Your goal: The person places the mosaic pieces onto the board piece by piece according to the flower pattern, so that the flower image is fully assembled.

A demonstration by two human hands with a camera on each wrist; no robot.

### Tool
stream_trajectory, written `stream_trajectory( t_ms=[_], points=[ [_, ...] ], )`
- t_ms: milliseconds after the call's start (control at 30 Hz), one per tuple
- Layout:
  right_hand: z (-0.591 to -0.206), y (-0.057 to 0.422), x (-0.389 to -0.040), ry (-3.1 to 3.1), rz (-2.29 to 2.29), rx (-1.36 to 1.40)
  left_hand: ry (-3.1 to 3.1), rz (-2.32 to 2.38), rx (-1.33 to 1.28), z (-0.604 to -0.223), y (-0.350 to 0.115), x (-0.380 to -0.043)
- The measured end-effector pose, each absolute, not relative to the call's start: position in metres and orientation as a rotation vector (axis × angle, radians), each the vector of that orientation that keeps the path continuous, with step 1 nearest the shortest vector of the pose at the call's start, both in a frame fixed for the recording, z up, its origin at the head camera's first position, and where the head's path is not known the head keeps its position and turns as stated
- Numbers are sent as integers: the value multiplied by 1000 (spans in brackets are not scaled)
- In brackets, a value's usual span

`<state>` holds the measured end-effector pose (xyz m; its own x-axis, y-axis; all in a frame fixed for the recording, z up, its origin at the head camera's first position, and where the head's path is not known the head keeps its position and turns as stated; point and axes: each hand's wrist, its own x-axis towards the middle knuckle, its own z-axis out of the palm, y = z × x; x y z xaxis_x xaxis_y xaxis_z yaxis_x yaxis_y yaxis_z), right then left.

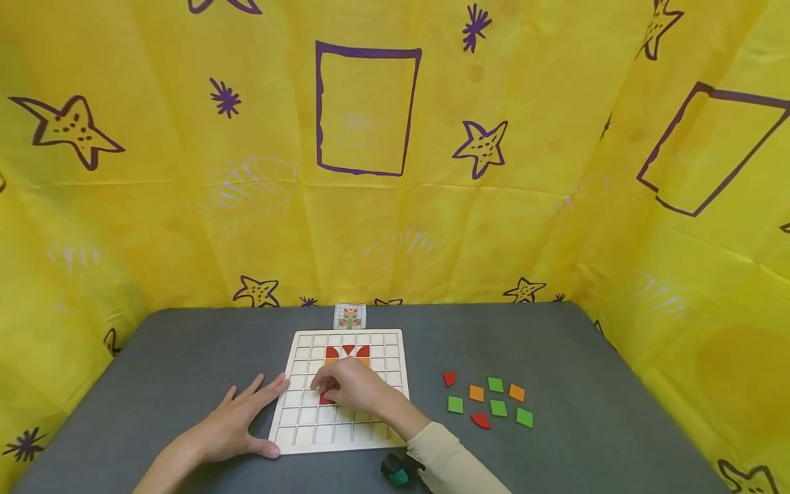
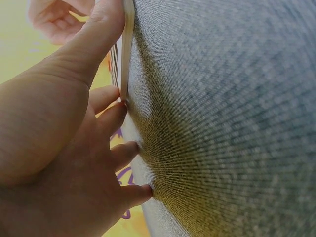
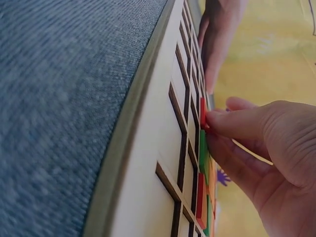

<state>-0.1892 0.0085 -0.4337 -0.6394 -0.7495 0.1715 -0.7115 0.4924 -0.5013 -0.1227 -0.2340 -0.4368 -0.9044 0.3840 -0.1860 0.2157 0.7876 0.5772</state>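
A white grid board lies on the table. My left hand is beside its left edge, fingers spread, with thumb and index fingertip touching the edge; the left wrist view shows this hand against the board's side. Over the middle of the board my right hand pinches a red tile between thumb and fingers, low at the grid. Next to it in the right wrist view sit a green tile and another red tile. Red pieces and orange ones show beyond the hand, which hides part of the pattern.
Right of the board lie loose red pieces, orange squares and several green squares on the dark table. A small pattern card is behind the board. Yellow printed cloth surrounds the table.
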Motion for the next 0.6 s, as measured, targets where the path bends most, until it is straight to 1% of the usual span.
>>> stream_trajectory(
  t_ms=[333, 500, 600],
  points=[
    [-425, 15, -189, 2653, -819, -1281, 2690, 815, 468, -438, -235, -123],
    [-415, 29, -190, 2640, -856, -1338, 2680, 800, 450, -438, -235, -124],
    [-413, 41, -192, 2649, -886, -1300, 2672, 790, 427, -439, -234, -125]
  ],
)
